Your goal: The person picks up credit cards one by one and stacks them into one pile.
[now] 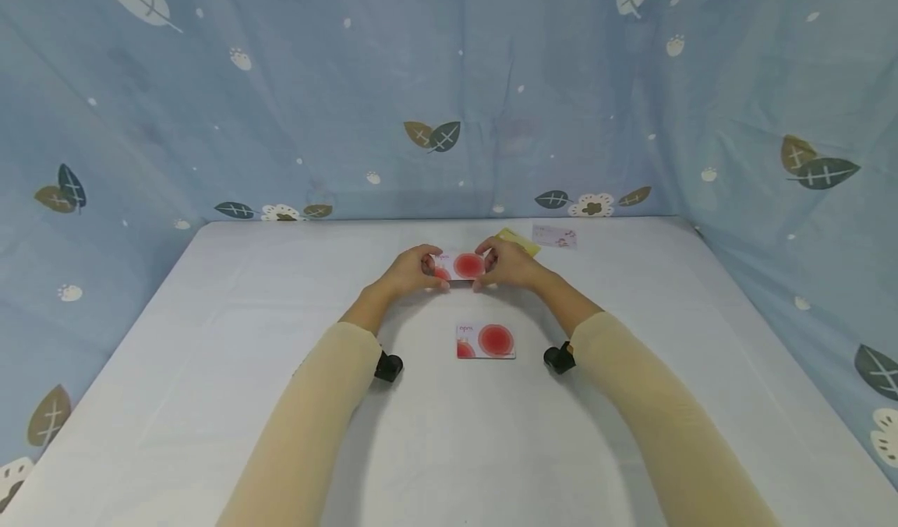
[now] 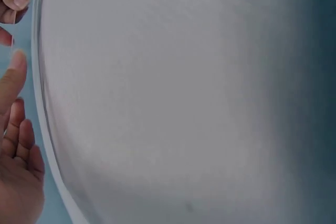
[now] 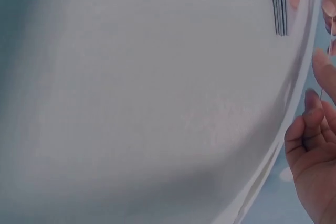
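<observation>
Tabletop [image 1: 210,402] white | backdrop [image 1: 316,98] blue, leaf-printed | left hand [image 1: 408,271], right hand [image 1: 514,264]: grip pinching opposite ends of one card [image 1: 463,267]

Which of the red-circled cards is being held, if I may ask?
The farther card, pinched at its ends by the left hand and right hand; the nearer card tops a stack on the white table.

The thin rectangular white-and-red printed card [image 1: 459,267] and the low stack of matching rectangular cards [image 1: 486,341] look smooth, paper or plastic; the white bench [image 1: 210,402] has a smooth matt surface, the blue leaf-printed backdrop [image 1: 281,106] is creased cloth, the long beige sleeves [image 1: 309,418] matt fabric
</observation>
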